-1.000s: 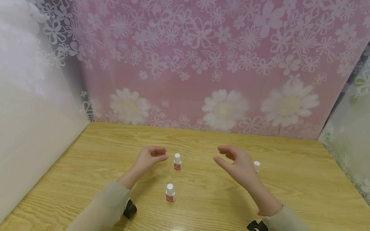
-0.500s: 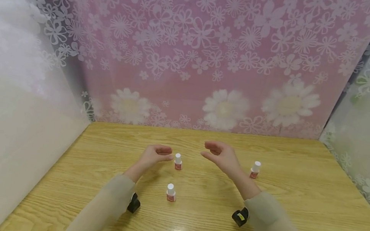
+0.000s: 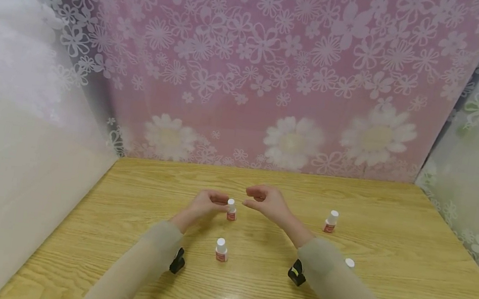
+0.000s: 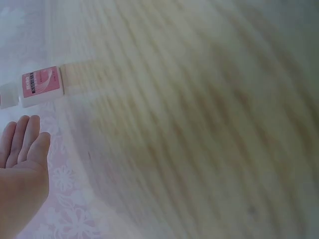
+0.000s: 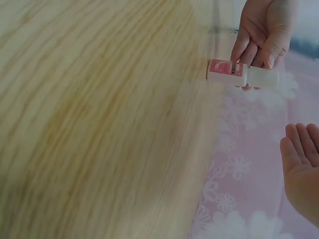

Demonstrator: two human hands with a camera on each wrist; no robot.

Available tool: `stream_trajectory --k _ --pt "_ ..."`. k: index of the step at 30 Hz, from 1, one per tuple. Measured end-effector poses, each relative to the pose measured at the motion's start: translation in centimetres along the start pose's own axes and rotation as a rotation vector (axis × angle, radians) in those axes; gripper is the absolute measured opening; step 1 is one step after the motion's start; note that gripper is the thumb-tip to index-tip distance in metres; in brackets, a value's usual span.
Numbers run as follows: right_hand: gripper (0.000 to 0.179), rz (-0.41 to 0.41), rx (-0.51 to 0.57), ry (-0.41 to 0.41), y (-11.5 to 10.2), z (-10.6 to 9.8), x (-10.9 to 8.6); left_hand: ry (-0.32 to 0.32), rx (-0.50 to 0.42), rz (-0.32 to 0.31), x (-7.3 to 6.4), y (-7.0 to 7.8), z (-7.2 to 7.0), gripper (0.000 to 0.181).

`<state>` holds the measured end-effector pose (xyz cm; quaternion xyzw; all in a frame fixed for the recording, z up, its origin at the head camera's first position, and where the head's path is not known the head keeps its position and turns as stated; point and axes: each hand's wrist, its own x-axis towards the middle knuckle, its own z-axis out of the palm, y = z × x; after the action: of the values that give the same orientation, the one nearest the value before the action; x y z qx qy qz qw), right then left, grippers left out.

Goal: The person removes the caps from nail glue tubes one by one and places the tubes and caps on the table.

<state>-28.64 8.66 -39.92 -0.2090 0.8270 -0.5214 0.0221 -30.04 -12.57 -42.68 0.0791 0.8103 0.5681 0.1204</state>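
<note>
A small white bottle with a red label (image 3: 231,215) stands upright near the table's middle. My left hand (image 3: 205,203) is right beside it, fingertips at the bottle's left side. In the left wrist view, the extended fingers (image 4: 31,130) appear just apart from the bottle (image 4: 42,85). The right wrist view has the left hand (image 5: 264,30) behind that bottle, thumb near its cap. My right hand (image 3: 270,203) hovers a little to the bottle's right, fingers loosely bent and holding nothing; its straighter fingers also appear in the right wrist view.
A matching bottle (image 3: 221,252) stands nearer the front. Another (image 3: 330,222) is upright at the right. One more white cap (image 3: 349,263) shows behind the right sleeve, its body hidden. Flowered curtains (image 3: 231,68) edge the wooden table (image 3: 267,292) at the back and sides.
Both hands have moved inward toward the middle bottle, the right hand travelling farther left. The bottles at the right have come into fuller view as the right arm shifted. No bottle has visibly moved.
</note>
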Motion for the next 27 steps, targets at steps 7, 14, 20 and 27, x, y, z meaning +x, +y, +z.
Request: stream_trajectory --k 7,14,20,27 --pt "0.039 -0.045 -0.098 -0.017 -0.2 1.4 0.9 -0.007 0.015 0.002 0.4 -0.5 0.2 0.042" --pt "0.041 -0.016 -0.104 -0.04 -0.2 2.2 1.5 -0.033 0.012 0.025 -0.2 0.1 0.4 0.033" --pt "0.043 0.012 -0.122 -0.048 0.3 2.8 1.8 -0.083 -0.019 0.075 -0.2 -0.1 0.8 0.026" --pt "0.034 0.001 -0.166 -0.056 0.8 3.4 1.9 -0.066 -0.003 0.057 0.5 -1.1 1.1 0.025"
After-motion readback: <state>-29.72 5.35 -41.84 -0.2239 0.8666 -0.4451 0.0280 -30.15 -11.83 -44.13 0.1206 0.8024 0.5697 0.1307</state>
